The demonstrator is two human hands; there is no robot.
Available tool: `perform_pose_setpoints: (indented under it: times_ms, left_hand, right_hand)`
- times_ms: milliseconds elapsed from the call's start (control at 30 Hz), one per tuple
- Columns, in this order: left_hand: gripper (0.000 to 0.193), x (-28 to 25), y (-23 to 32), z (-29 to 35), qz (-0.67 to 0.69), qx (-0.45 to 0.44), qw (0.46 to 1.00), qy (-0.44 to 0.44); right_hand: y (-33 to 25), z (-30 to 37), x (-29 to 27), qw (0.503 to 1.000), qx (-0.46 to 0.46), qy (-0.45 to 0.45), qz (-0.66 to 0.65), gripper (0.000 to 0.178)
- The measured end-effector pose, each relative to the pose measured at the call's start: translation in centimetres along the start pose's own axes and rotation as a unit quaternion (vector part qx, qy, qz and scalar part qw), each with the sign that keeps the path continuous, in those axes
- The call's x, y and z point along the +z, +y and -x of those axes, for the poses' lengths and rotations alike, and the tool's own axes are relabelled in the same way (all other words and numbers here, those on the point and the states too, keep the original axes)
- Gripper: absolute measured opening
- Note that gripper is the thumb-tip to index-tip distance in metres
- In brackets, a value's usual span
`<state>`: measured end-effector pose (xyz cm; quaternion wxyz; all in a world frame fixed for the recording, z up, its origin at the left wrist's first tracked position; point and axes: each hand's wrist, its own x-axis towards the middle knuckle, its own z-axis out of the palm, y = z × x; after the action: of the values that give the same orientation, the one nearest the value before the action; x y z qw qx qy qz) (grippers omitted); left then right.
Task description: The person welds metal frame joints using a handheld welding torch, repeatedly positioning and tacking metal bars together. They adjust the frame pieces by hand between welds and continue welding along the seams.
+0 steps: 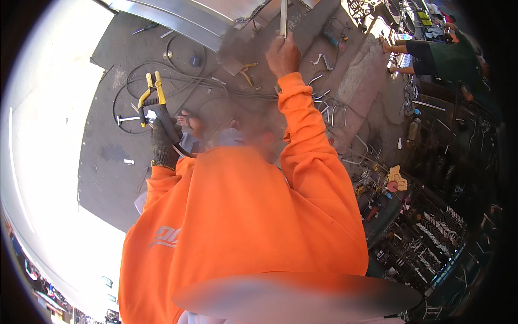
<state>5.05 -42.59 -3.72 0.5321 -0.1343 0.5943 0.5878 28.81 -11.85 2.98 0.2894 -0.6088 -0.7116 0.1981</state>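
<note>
My left hand (164,143), in a dark knitted glove, is closed around a yellow and black welding electrode holder (159,97) whose jaws point away from me. A pale T-shaped tool (128,119), like a small hammer, shows beside that glove; I cannot tell if it is held or lies on the floor. Stretched forward, my bare right hand (283,55) grips a flat metal bar (283,20), whose far part rises to the top edge of the view. The bar's far end stands close to a metal panel structure (178,20).
Black cables (132,81) loop over the dark floor. A yellow clamp (248,73), bent metal rods (326,110) and a teal power tool (330,38) lie ahead and to the right. A person in dark clothing (448,59) is at the far right. Racks of metal parts (431,232) are at right.
</note>
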Motion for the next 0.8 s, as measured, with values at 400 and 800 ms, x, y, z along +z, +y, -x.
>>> perform_pose_setpoints:
  times_ms: [400,800]
  left_hand:
    - [0.044,1.2,7.3,1.4,-0.073,0.185,0.979,-0.045]
    - [0.049,13.7,9.3,6.2,-0.348,0.41,0.807,-0.243]
  right_hand:
    - [-13.0,-18.6,9.9,0.985,-0.009,-0.152,0.076,0.046]
    - [-15.3,12.0,3.2,0.744,0.241,-0.178,-0.596,0.037]
